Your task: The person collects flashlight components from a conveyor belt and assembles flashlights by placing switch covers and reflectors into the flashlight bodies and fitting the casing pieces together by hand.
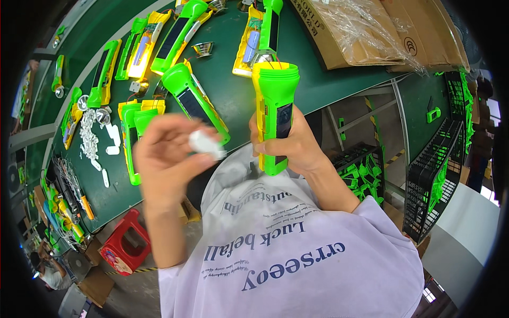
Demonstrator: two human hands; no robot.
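My right hand [298, 142] is closed around a green and yellow flashlight body [277, 98] with a dark panel on its side. Its wide end faces away from me, and thin wires show at the rim. My left hand [172, 159], smeared a little by motion, pinches a small white plastic piece [207, 145] to the left of the flashlight body. Just beyond that hand another green flashlight shell [193, 100] lies on the green table [222, 66]. A heap of small white plastic parts [91, 139] lies farther left.
Several flashlight halves, one with a battery [252, 45], lie across the table's far side, among shiny reflector cups [203, 49]. A cardboard box [339, 40] with clear plastic stands at far right. Black crates [424, 185] hold green parts. A red stool [126, 245] stands lower left.
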